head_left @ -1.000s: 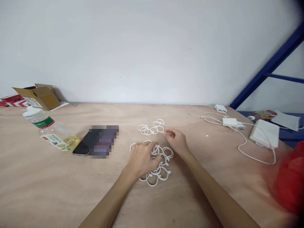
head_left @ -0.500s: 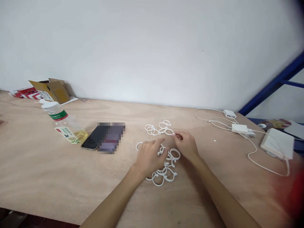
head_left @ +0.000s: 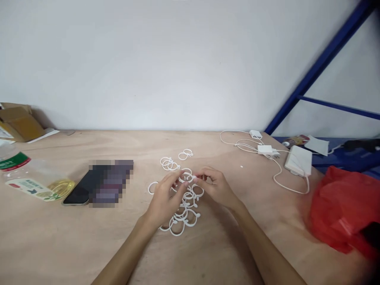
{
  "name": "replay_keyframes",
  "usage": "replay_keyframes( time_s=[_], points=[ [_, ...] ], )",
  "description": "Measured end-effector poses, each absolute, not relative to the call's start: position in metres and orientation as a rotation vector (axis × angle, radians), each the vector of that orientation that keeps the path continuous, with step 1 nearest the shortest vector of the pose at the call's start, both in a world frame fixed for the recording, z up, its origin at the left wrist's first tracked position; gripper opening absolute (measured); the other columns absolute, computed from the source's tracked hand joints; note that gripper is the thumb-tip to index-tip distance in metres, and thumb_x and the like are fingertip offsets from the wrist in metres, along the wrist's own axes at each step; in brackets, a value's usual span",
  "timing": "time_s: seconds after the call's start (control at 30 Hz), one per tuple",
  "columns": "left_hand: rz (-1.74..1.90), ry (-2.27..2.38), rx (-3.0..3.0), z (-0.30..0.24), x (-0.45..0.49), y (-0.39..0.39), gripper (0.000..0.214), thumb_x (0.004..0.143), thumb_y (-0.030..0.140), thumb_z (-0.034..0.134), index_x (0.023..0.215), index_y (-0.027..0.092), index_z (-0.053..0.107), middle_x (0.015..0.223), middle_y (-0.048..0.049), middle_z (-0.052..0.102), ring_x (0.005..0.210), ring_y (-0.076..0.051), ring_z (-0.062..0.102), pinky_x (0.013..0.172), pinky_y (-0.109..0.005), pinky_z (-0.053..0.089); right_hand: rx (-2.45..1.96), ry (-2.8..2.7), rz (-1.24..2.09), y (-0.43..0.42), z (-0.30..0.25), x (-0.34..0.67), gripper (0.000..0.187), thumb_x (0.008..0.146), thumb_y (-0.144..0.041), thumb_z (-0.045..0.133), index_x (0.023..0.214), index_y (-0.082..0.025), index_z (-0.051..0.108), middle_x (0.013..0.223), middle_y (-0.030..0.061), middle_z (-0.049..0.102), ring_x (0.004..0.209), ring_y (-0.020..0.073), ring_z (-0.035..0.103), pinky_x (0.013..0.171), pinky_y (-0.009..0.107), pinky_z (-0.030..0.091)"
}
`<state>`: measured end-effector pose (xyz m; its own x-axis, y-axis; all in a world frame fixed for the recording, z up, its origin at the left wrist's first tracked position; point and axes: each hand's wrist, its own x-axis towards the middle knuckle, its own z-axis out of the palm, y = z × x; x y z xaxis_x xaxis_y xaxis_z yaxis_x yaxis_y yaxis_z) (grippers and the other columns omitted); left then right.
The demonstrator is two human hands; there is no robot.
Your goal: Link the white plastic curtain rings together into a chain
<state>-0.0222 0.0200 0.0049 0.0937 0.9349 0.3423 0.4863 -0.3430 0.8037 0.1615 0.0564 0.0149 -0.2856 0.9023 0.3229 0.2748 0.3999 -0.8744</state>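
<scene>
Between my two hands a white plastic ring (head_left: 187,170) with a small knob is held up over the table. My right hand (head_left: 218,187) pinches it at its right side with thumb and forefinger. The forefinger and thumb of my left hand (head_left: 166,196) close on the ring's left side. Beneath and in front of my left hand lies a loose pile of similar rings (head_left: 177,234), partly covered by that hand. Beyond my hands is a small group of linked or overlapping rings (head_left: 170,164), with another pair of rings (head_left: 185,153) farther back.
On the wooden table (head_left: 222,253), a phone (head_left: 77,190) and a tilted clear bottle (head_left: 32,186) lie left. A cardboard box (head_left: 22,122) stands at the back left. White cables with an adapter (head_left: 265,149), a white box (head_left: 298,160) and a red plastic bag (head_left: 344,209) are right.
The view has swung right, bringing the red bag into sight. My right hand has brought a ring away from the far group towards my left hand, which now grips it too.
</scene>
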Motion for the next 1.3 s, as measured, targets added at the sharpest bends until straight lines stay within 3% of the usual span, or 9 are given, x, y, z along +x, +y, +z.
replay_keyframes(
  time_s=[0.2, 0.47, 0.77, 1.03, 1.2, 1.3],
  points=[
    [1.142, 1.376, 1.645, 0.01, -0.018, 0.016, 0.04, 0.078, 0.038, 0.066, 0.111, 0.018, 0.058, 0.093, -0.0049, 0.07, 0.075, -0.016, 0.064, 0.072, -0.03, 0.053, -0.93, -1.332, 1.264, 0.055, 0.003, 0.148, 0.02, 0.07, -0.039, 0.074, 0.08, -0.022, 0.071, 0.082, 0.0014, 0.065, 0.076, 0.0161, 0.057, 0.07, 0.029, 0.044],
    [1.116, 1.445, 1.691, 0.009, -0.009, 0.011, 0.039, 0.077, 0.04, 0.064, 0.109, 0.018, 0.062, 0.069, 0.0015, 0.065, 0.064, -0.014, 0.063, 0.064, -0.025, 0.05, -0.786, -0.945, 1.729, 0.046, 0.005, 0.131, 0.026, 0.064, -0.039, 0.079, 0.077, -0.019, 0.068, 0.064, -0.0018, 0.06, 0.057, 0.0108, 0.051, 0.055, 0.024, 0.04],
    [1.0, 1.527, 1.784, 0.006, -0.009, 0.011, 0.045, 0.079, 0.05, 0.058, 0.109, 0.017, 0.063, 0.069, 0.0005, 0.066, 0.064, -0.017, 0.064, 0.064, -0.028, 0.049, -0.781, -0.945, 1.691, 0.051, -0.004, 0.132, 0.02, 0.064, -0.034, 0.077, 0.072, -0.018, 0.07, 0.069, -0.0006, 0.063, 0.061, 0.0113, 0.054, 0.061, 0.025, 0.042],
    [0.981, 1.449, 1.746, 0.009, -0.008, 0.01, 0.037, 0.083, 0.042, 0.053, 0.104, 0.015, 0.065, 0.065, 0.0009, 0.063, 0.062, -0.015, 0.06, 0.063, -0.026, 0.046, -0.799, -0.837, 1.692, 0.046, 0.001, 0.124, 0.023, 0.058, -0.033, 0.081, 0.061, -0.016, 0.065, 0.06, -0.0018, 0.06, 0.056, 0.0104, 0.051, 0.056, 0.025, 0.041],
    [0.982, 1.354, 1.597, 0.007, -0.012, 0.014, 0.04, 0.091, 0.039, 0.034, 0.087, 0.015, 0.067, 0.066, -0.0015, 0.063, 0.062, -0.016, 0.061, 0.058, -0.026, 0.043, -0.828, -0.951, 1.737, 0.048, -0.002, 0.128, 0.031, 0.066, -0.042, 0.076, 0.058, -0.017, 0.057, 0.056, -0.0028, 0.055, 0.051, 0.0109, 0.048, 0.051, 0.026, 0.039],
    [0.941, 1.485, 1.722, 0.009, -0.018, 0.017, 0.036, 0.09, 0.032, 0.034, 0.073, 0.017, 0.062, 0.063, -0.001, 0.062, 0.06, -0.016, 0.059, 0.058, -0.026, 0.04, -0.968, -1.167, 1.618, 0.051, -0.002, 0.134, 0.029, 0.068, -0.042, 0.072, 0.06, -0.017, 0.06, 0.055, -0.0033, 0.054, 0.051, 0.0096, 0.045, 0.051, 0.024, 0.036]
  ],
)
